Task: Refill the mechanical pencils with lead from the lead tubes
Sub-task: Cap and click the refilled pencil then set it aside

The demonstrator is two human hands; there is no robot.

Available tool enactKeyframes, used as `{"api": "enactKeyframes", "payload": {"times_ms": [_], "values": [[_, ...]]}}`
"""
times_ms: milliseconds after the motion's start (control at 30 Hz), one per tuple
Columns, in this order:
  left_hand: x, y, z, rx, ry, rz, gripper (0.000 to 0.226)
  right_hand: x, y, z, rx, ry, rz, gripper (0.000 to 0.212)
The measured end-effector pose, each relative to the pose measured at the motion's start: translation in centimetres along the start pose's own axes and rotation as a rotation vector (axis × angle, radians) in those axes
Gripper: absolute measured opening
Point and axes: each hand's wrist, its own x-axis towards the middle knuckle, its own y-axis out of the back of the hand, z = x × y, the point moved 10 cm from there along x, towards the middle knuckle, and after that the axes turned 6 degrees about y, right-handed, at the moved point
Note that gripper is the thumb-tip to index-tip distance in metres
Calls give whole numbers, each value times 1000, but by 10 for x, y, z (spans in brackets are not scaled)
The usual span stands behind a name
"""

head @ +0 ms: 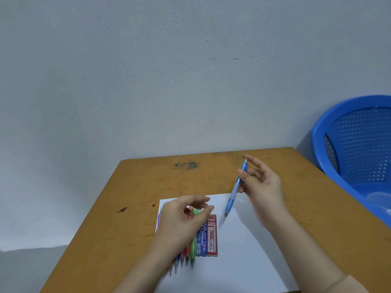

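A white sheet [243,261] lay on the worktop [148,187]. On its near left part lay a row of pencils [193,250], side by side, tips toward the person. Just to their right lay two lead tubes, the blue tube [202,240] and the red tube [212,237], flat and touching each other.

The left hand [182,220] hovered over the far ends of the pencils. Its fingers [201,200] were curled, with the thumb close to the forefinger. Whether they pinched a small part could not be told.

Farther right, the right hand [262,187] held the blue pencil [236,187] above the sheet. It was tilted, tip down toward the sheet and cap end up. The thumb and fingers pinched the upper barrel. A blue basket [317,127] stood beyond the worktop edge.

Probable step: opening the blue pencil for filling.

Hazards:
- The pinch sat high on the barrel. Pulling the cap could swing the tip and jab the sheet.
- A freed cap is small. It could roll off the worktop.
- The left hand was close above the row. A low move could scatter the pencils or nudge the tubes.
- Lead is brittle. A skewed entry into the barrel would snap it.
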Motion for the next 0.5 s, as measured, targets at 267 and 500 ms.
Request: {"api": "enactKeyframes", "payload": {"times_ms": [267, 500], "values": [[28, 56, -27, 421, 39, 233, 30, 15, 29, 2, -424, 62, 49, 42], [40, 80, -63, 585, 189, 305, 38, 22, 32, 11, -723, 131, 3, 34]]}}
